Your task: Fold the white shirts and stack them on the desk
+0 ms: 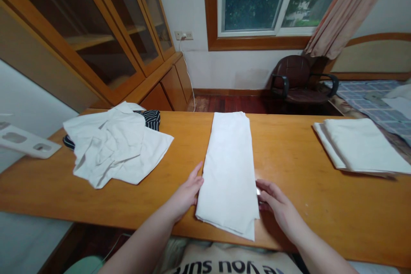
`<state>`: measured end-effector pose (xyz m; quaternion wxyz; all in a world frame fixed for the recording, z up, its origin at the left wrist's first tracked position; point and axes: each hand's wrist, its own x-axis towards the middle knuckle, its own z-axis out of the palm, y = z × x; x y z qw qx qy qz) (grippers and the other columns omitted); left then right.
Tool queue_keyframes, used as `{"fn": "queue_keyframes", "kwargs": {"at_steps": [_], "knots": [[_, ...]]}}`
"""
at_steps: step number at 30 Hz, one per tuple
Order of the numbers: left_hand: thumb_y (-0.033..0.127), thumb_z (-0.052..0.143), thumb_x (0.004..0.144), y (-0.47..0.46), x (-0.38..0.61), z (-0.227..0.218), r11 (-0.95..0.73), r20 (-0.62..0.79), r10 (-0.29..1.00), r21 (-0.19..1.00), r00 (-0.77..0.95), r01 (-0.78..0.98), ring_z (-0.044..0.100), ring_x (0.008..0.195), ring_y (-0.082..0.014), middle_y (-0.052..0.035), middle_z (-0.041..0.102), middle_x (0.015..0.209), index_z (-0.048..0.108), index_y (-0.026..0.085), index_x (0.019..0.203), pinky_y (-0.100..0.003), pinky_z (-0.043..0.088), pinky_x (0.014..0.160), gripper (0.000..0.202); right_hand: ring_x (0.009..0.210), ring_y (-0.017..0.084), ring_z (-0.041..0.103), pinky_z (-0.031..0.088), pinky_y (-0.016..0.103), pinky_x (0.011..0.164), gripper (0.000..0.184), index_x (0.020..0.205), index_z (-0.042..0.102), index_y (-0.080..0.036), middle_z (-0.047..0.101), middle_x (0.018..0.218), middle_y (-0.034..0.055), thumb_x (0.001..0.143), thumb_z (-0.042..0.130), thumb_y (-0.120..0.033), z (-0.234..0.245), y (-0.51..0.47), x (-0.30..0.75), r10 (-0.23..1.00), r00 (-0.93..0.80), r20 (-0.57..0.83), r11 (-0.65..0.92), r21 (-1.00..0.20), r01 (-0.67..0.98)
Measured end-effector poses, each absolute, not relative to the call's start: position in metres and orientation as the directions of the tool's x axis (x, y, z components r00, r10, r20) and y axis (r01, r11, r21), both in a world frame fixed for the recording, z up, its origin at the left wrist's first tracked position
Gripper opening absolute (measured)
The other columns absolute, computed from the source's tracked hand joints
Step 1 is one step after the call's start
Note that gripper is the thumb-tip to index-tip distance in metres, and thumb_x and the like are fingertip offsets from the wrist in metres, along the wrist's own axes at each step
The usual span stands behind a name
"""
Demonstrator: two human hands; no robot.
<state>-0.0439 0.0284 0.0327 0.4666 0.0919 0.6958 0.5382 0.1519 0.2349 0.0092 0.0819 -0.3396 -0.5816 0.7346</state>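
Note:
A white cloth [229, 167], folded into a long narrow strip, lies on the wooden table [289, 150] and runs from the far edge to the near edge. My left hand [186, 192] rests flat against its near left edge, fingers stretched out. At the near right edge, my right hand [278, 205] touches the cloth with its fingers slightly curled and holds nothing.
A crumpled heap of white cloths [112, 145] lies over a striped dark garment [150, 119] at the left. A folded white stack [359, 145] sits at the right. Beyond the table are a wooden cabinet [105, 38], a dark chair [298, 79] and a bed [379, 94].

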Motion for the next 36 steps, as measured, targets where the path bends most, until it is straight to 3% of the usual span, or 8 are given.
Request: {"fn": "queue_keyframes", "kwargs": {"at_steps": [4,8,12,17,22,27,30,36], "knots": [[0.038,0.044,0.085,0.021,-0.048,0.028,0.398,-0.513,0.689,0.858,-0.511,-0.325,0.064,0.084,-0.019,-0.0071,0.069,0.098,0.054,0.019,0.125,-0.031,0.05,0.071,0.046,0.063,0.014,0.059,0.049,0.031,0.053,0.052,0.113,0.049,-0.023,0.062,0.107,0.0081,0.072,0.061,-0.053,0.008,0.242,0.151,0.491,-0.769,-0.409,-0.328,-0.905,0.271],[0.025,0.054,0.079,0.019,-0.054,0.025,0.384,-0.259,0.811,0.912,-0.525,0.144,0.06,0.097,-0.0204,-0.0063,0.068,0.104,0.069,0.021,0.101,-0.033,0.045,0.086,0.028,0.065,0.015,0.059,0.049,0.03,0.053,0.046,0.116,0.05,-0.02,0.063,0.1,0.0083,0.081,0.048,-0.049,0.006,0.251,0.151,0.441,-0.828,-0.347,-0.105,-0.936,0.336],[0.021,0.061,0.077,0.027,-0.058,0.027,0.365,0.04,0.852,0.67,-0.521,0.647,0.057,0.092,-0.0211,-0.0061,0.066,0.092,0.073,0.026,0.088,-0.037,0.043,0.088,0.017,0.096,0.022,0.06,0.05,0.041,0.084,0.039,0.117,0.056,-0.018,0.062,0.112,0.0116,0.082,0.047,-0.031,0.009,0.27,0.152,0.458,-0.875,-0.157,0.392,-0.848,0.357],[0.016,0.06,0.079,0.037,-0.062,0.021,0.189,0.322,0.809,0.65,-0.492,0.736,0.05,0.117,-0.0237,-0.0052,0.064,0.108,0.068,0.025,0.079,-0.049,0.029,0.106,0.012,0.134,0.026,0.032,0.028,0.046,0.11,0.077,0.141,0.036,-0.022,0.033,0.148,0.0104,0.07,0.063,-0.027,0.007,0.287,0.16,0.255,-0.965,-0.06,0.698,-0.679,0.227],[0.017,0.058,0.082,0.05,-0.055,0.009,0.04,0.347,0.756,0.822,-0.556,0.568,0.058,0.11,-0.0196,-0.0034,0.07,0.097,0.061,0.023,0.085,-0.049,0.024,0.11,0.007,0.14,0.028,0.016,0.022,0.05,0.111,0.085,0.147,0.026,-0.025,0.016,0.154,0.0087,0.069,0.061,-0.023,-0.007,0.281,0.16,0.244,-0.97,-0.012,0.815,-0.539,0.212],[0.024,0.059,0.083,0.058,-0.046,0.014,-0.045,0.39,0.705,0.858,-0.592,0.512,0.062,0.102,-0.0184,-0.0043,0.07,0.094,0.06,0.022,0.081,-0.044,0.031,0.107,0.003,0.136,0.03,0.028,0.02,0.058,0.108,0.049,0.13,0.054,-0.031,0.039,0.145,0.0073,0.082,0.054,-0.027,-0.004,0.281,0.148,0.172,-0.983,0.059,0.842,-0.527,0.116],[0.031,0.064,0.079,0.056,-0.055,0.027,-0.083,0.398,0.843,0.761,-0.362,0.644,0.059,0.11,-0.0207,-0.0071,0.069,0.108,0.063,0.023,0.089,-0.043,0.032,0.107,0.013,0.126,0.029,0.044,0.024,0.057,0.107,0.037,0.121,0.062,-0.031,0.054,0.133,0.0089,0.085,0.052,-0.037,0.004,0.289,0.144,0.068,-0.994,0.085,0.778,-0.628,-0.001],[0.029,0.056,0.083,0.047,-0.076,0.03,-0.028,0.061,0.998,0.455,0.0,0.89,0.038,0.132,-0.0251,-0.0043,0.051,0.136,0.046,0.03,0.133,-0.049,0.021,0.111,0.051,0.121,0.026,0.05,0.038,0.047,0.102,0.034,0.118,0.064,-0.028,0.061,0.123,0.0099,0.088,0.051,-0.04,0.003,0.3,0.149,-0.012,-0.996,0.088,0.655,-0.752,-0.074]]}}
